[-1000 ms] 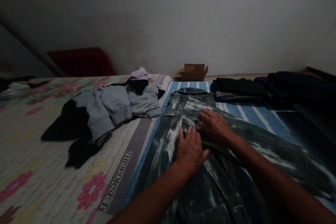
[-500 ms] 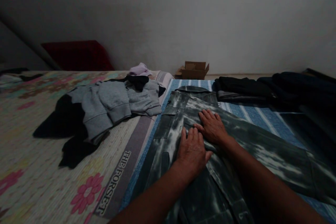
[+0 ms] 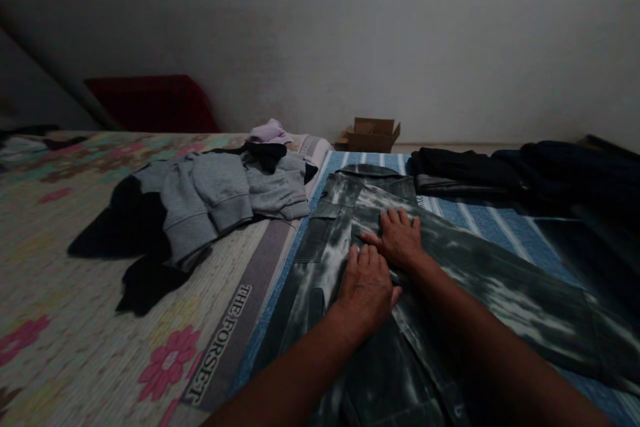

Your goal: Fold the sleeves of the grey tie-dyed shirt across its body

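In the head view, held the left hand [image 3: 367, 287] and the right hand [image 3: 403, 238] close together on the garment [image 3: 385, 360]. Compared with half a second earlier, had drawn the right hand slightly toward the left, with the thumb [image 3: 371, 239] stretched farther across, and had bent the left fingers [image 3: 367, 259] more. Kept the right fingers [image 3: 397, 220] extended and loose, grasping nothing; could not tell, for the left, between pinching a fold and only pressing. Kept the garment on the striped blue cover [image 3: 483, 220], between the grey clothes [image 3: 205, 193] and the dark pile [image 3: 465, 167].

Saw near the wall [image 3: 300, 27] an open cardboard box [image 3: 373, 139], flaps raised; could not make out the contents.

Found the garment dark grey-green with whitish streaks, laid mostly flat, showing a rounded far end, a pocket flap [image 3: 325, 210] toward the left edge and one long section [image 3: 520, 307] angled out to the right. Noticed creases under the hands and deep shadow below the right arm. Saw also a flowered mat [image 3: 45, 227] lettered THE FORSET beneath the grey clothes.
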`<action>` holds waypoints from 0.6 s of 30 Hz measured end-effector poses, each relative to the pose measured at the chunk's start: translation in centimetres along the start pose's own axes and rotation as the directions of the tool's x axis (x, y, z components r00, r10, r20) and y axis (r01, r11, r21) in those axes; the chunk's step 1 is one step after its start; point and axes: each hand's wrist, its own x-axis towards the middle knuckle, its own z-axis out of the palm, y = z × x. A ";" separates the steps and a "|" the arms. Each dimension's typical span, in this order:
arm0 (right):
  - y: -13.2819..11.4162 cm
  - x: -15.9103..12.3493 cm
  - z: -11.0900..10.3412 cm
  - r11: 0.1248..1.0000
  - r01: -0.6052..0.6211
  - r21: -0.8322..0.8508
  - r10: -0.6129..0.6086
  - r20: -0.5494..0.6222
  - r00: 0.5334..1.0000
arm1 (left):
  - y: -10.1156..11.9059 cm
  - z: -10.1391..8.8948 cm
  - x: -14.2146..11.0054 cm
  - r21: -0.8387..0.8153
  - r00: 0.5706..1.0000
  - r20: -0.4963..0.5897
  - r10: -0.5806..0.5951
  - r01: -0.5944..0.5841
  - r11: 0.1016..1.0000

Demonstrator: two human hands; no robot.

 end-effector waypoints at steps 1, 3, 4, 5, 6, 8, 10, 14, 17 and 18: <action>-0.2 0.1 -0.1 1.000 -0.011 0.006 0.011 -0.005 1.000 | 0.0 0.0 0.0 -0.004 1.000 -0.004 0.002 -0.002 1.000; -0.5 0.2 -0.2 1.000 -0.028 0.015 0.028 -0.013 1.000 | 0.0 0.0 0.0 -0.020 1.000 -0.014 0.006 -0.006 1.000; -0.6 0.3 -0.2 0.999 -0.036 0.018 0.036 -0.017 0.999 | 0.0 -0.1 0.0 -0.029 1.000 -0.017 0.006 -0.007 1.000; -0.7 0.3 -0.2 0.999 -0.044 0.021 0.044 -0.022 0.999 | 0.0 -0.1 0.0 -0.036 1.000 -0.016 0.005 -0.005 0.999; -0.7 0.3 -0.2 0.998 -0.053 0.023 0.054 -0.027 0.998 | 0.0 -0.2 0.0 -0.041 1.000 -0.011 0.003 -0.003 0.999; -0.8 0.3 -0.1 0.997 -0.066 0.026 0.067 -0.039 0.997 | 0.0 -0.2 0.0 -0.042 1.000 0.003 0.000 0.000 0.999; -0.8 0.3 0.1 0.997 -0.069 0.025 0.070 -0.046 0.997 | 0.1 -0.3 0.1 -0.036 1.000 0.010 -0.002 0.002 0.999; -0.8 0.3 -0.1 0.998 -0.061 0.030 0.062 -0.041 0.997 | 0.1 -0.4 0.1 -0.027 1.000 0.005 0.005 -0.005 1.000; -0.8 0.3 -0.3 0.997 -0.065 0.046 0.066 -0.024 0.998 | 0.0 -0.4 0.0 -0.024 1.000 -0.004 0.012 -0.012 1.000; -0.9 0.3 -0.4 0.996 -0.070 0.051 0.072 -0.022 0.997 | 0.0 -0.4 0.0 -0.025 1.000 -0.010 0.013 -0.013 1.000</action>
